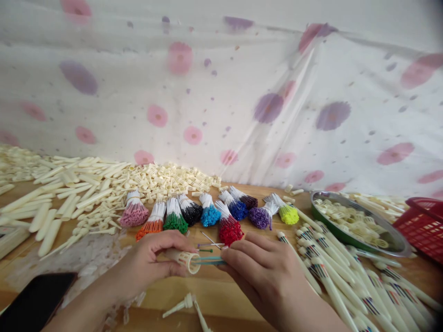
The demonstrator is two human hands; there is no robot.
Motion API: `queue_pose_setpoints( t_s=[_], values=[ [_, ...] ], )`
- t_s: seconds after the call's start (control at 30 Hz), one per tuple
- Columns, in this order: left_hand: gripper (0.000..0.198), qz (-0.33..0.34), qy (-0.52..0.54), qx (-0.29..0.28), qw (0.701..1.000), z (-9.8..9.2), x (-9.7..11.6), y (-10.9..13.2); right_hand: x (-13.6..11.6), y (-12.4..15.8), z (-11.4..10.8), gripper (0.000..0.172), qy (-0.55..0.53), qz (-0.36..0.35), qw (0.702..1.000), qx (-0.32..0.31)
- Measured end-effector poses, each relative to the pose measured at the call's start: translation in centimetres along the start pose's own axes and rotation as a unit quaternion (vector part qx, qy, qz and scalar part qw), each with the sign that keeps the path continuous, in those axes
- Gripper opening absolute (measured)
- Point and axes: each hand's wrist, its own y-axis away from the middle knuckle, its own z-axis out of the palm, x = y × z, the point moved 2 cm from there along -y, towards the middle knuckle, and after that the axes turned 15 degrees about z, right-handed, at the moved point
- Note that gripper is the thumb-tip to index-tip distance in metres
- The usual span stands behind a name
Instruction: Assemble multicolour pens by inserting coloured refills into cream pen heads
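Note:
Between the thumb and fingers of my left hand [162, 258] is a short cream slotted pen tube [189, 262], its open end facing right. My right hand [265, 269] is closed on thin light-blue pen refills [210, 261], whose far ends reach into the tube's mouth. How many refills are in these fingers I cannot tell. A green-tipped refill [206, 250] and a few others lie on the table just behind. Past the hands stand bundles of refills, among them red [230, 228], light blue [209, 213] and orange [152, 221]. Two cream pointed pen parts [180, 305] lie in front.
Cream pen tubes [44, 221] and small slotted parts [166, 180] are heaped at the left and back. A phone [38, 299] lies front left beside clear plastic pieces [90, 258]. Assembled pens [332, 281], a metal bowl's rim [398, 251] and a red basket [420, 223] occupy the right.

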Motion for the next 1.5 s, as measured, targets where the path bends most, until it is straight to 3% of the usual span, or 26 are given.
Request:
queue_pose_setpoints(
  t_s=[0.93, 1.27, 1.5],
  values=[
    [0.02, 0.009, -0.008, 0.003, 1.0, 0.2, 0.0, -0.1, 0.5, -0.6, 0.0, 0.015, -0.071, 0.046, 0.996, 0.0],
    [0.012, 0.065, 0.049, -0.006, 0.997, 0.4, -0.6, 0.2, -1.1, -0.1, -0.2, 0.023, 0.009, 0.015, 1.0, -0.001],
    [0.013, 0.09, 0.078, -0.022, 0.993, 0.6, -1.3, 0.4, -1.6, -0.3, -0.2, 0.027, 0.002, 0.012, 1.0, -0.008]
  ],
)
